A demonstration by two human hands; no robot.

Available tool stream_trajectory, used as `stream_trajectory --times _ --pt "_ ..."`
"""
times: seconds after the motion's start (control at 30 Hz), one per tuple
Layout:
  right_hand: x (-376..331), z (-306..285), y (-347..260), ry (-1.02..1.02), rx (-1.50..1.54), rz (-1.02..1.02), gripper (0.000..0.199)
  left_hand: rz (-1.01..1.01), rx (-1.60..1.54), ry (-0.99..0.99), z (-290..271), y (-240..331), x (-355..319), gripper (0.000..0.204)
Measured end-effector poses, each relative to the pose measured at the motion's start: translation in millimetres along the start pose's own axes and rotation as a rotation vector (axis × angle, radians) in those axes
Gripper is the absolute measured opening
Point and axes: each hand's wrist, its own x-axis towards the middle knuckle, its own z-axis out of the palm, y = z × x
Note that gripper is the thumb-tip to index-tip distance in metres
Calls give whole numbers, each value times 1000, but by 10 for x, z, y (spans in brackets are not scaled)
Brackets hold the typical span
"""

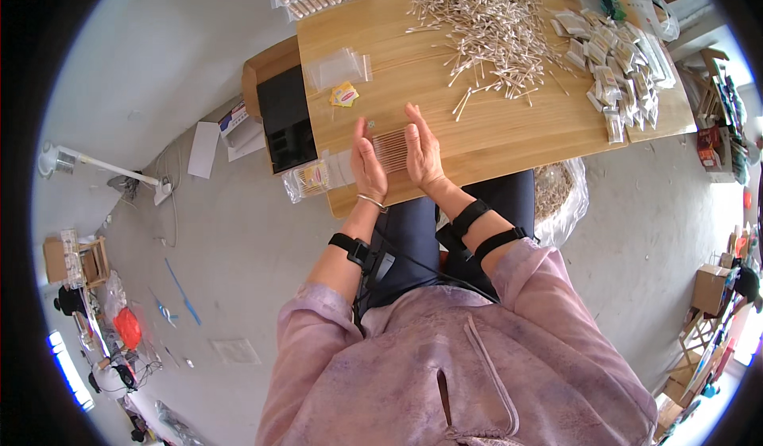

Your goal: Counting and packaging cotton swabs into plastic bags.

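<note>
From the head camera, the left hand [367, 164] and the right hand [422, 153] stand edge-down on the pale wooden table [509, 128], palms facing, fingers straight, pressing a flat row of thin wooden cotton swabs [390, 149] between them. The row lies on the table near its front edge. Beyond the grip spreads a loose heap of swabs [485, 17]; beyond and right lie small filled clear packets [620, 72]. Just beyond the left hand lie empty clear plastic bags [338, 68] and a small yellow label [344, 94].
</note>
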Motion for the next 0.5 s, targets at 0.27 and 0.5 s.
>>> stream_trajectory --times 0.27,0.5 --pt "41 48 12 -37 5 5 55 -35 -107 31 26 -10 58 71" --pt "17 15 20 16 -20 -1 58 -11 33 58 55 53 -8 71"
